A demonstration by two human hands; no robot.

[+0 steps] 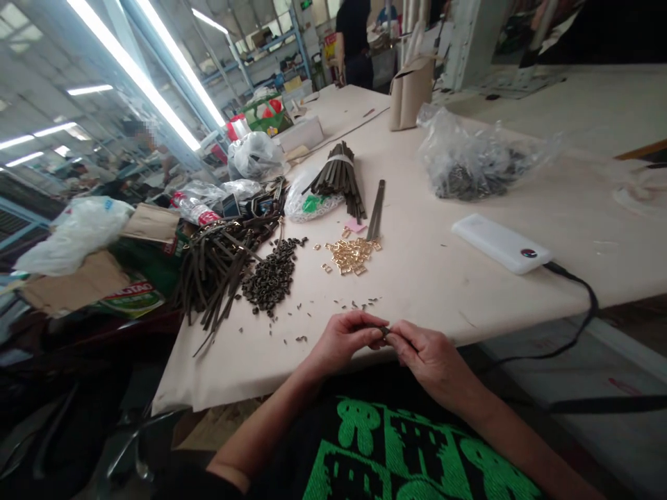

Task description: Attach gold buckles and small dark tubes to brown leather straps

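Though cut off at the far end and right side, a long pale tabletop [417, 292] as the main work surface, with a co-worker [354, 42] standing beyond its far end. On it, from large to small: a clear plastic bag [474, 156] filled with dark pieces; a kraft paper bag [411, 94] upright near the far end; a white power bank [500, 243] with a black cable [573, 298] trailing over the edge; a tangled heap of dark strips [219, 278] at the left edge; a bundle of dark strips [338, 177] bound with a pale band; a few flat dark strips [376, 208] lying apart; a mound of small dark pieces [274, 274]; a cluster of gold metal fittings [351, 255].

State of the stock: bundle still bound, plastic bag still well filled, loose heap and both small-piece piles still sizeable, stray dark pieces [354, 304] scattered toward the near edge. Whether any strip already carries a fitting: not discernible at this resolution.

At the near edge, left hand [344, 340] and right hand [427, 361] raised just above the tabletop, fingers curled, both pinching a small dark piece [384, 332] between them. That piece mostly hidden by the fingers, its exact shape impossible to make out.
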